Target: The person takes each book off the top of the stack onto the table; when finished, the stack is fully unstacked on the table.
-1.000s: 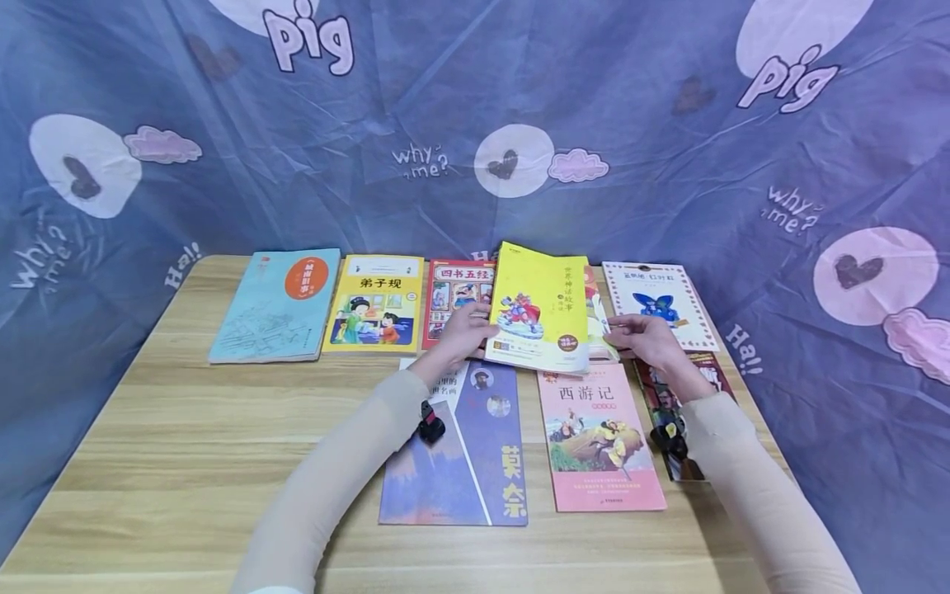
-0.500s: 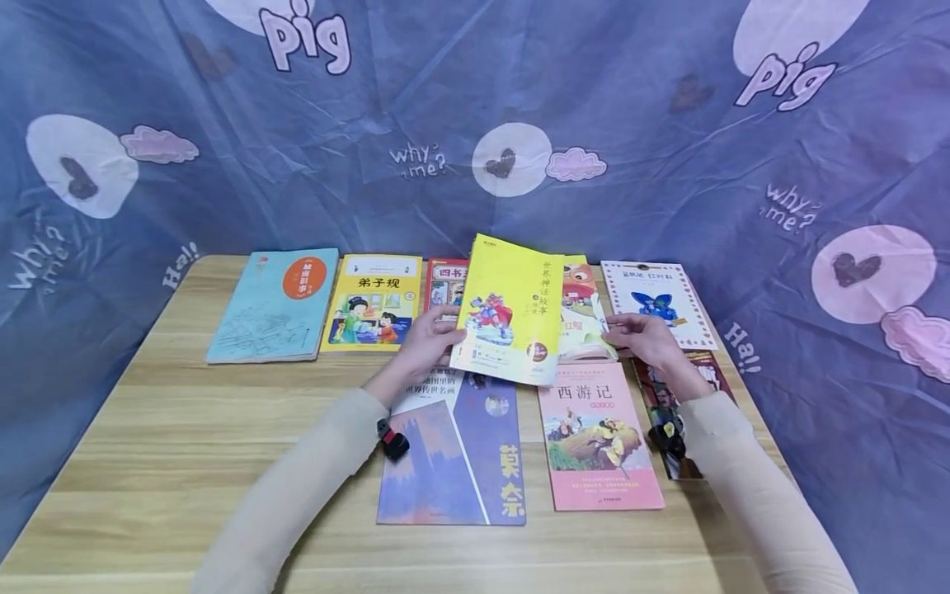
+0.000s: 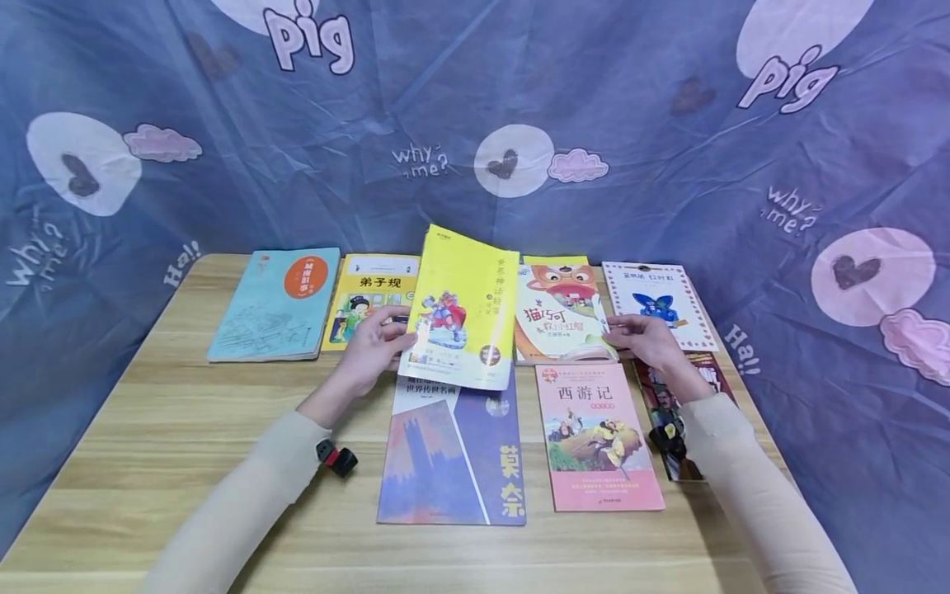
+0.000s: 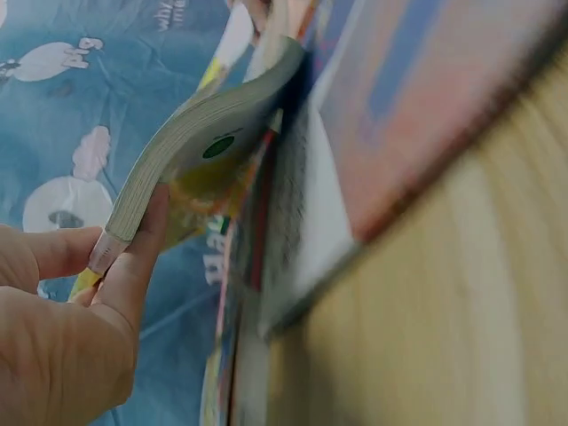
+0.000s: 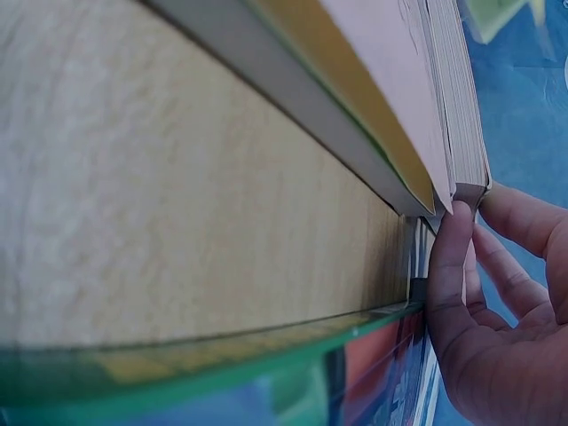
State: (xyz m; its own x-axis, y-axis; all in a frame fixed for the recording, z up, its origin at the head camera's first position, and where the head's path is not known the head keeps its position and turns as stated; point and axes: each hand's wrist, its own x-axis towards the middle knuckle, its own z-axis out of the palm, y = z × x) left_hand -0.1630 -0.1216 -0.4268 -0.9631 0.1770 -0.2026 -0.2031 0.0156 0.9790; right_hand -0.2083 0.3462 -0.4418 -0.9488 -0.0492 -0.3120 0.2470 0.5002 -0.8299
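My left hand (image 3: 377, 348) pinches the left edge of a yellow book (image 3: 463, 309) with a caped figure on its cover. That book is raised and tilted, over parts of the red book, the 弟子规 book (image 3: 373, 301) and the purple book. In the left wrist view, thumb and fingers grip the spine side of the curving book (image 4: 169, 160). My right hand (image 3: 644, 340) pinches the lower right edge of a white book (image 3: 560, 318) with an orange cat on it. The right wrist view has thumb and fingers at that book's corner (image 5: 466, 169). Yellow shows behind its top edge.
Along the back lie a turquoise book (image 3: 275, 305) and a white butterfly book (image 3: 656, 305). Nearer are a purple book (image 3: 453, 462), a pink book (image 3: 601, 437) and a dark book (image 3: 683, 404), partly under the right wrist. A blue printed cloth (image 3: 475, 82) hangs behind the wooden table (image 3: 185, 445).
My left hand has carried the yellow book leftward off the white cat book, whose cover now shows. The right hand has stayed at that book's edge.
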